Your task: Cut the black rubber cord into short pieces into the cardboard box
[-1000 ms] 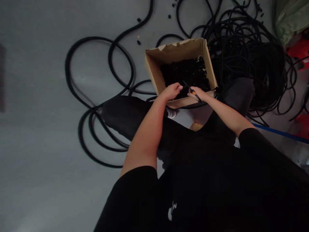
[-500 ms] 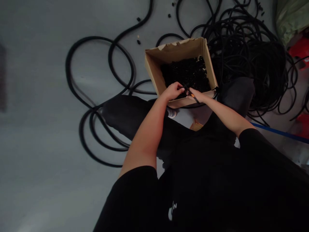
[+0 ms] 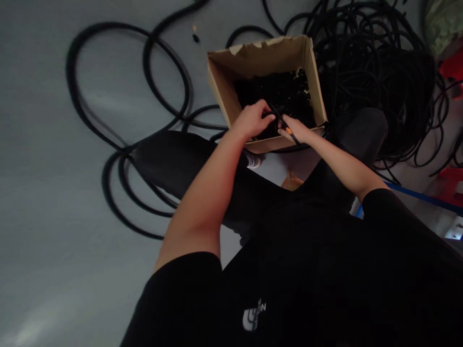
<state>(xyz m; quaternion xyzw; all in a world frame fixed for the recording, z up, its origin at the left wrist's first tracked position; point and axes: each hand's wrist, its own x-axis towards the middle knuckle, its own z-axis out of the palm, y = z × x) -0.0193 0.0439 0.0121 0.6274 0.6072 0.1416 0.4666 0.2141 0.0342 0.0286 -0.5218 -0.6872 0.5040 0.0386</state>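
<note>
Slim black tool with an orange mark (image 3: pixel 287 127), pinched in your right hand (image 3: pixel 295 130), angled across the near side of the box's opening, its lower end past your fingers. Right-hand grip looks firm. Your left hand (image 3: pixel 251 121) is curled, fingers bent down to the tool's upper end; you can't tell from this view whether they grip it or only touch it. Both hands are over the front wall of a cardboard box (image 3: pixel 220 72), whose far flap is torn along its edge. Inside lies a heap of small black pieces (image 3: pixel 275 91). Your black-clad right knee (image 3: pixel 358 135) sits just beside the box. Loops of black rubber cable (image 3: pixel 108 33) sprawl over the grey floor (image 3: pixel 54 144) on the left, with a denser tangle (image 3: pixel 376 62) on the right. One stray black piece (image 3: pixel 196 38) lies on the floor. Red plastic objects (image 3: pixel 452 67) and a blue pole (image 3: pixel 415 195) edge the right side.
</note>
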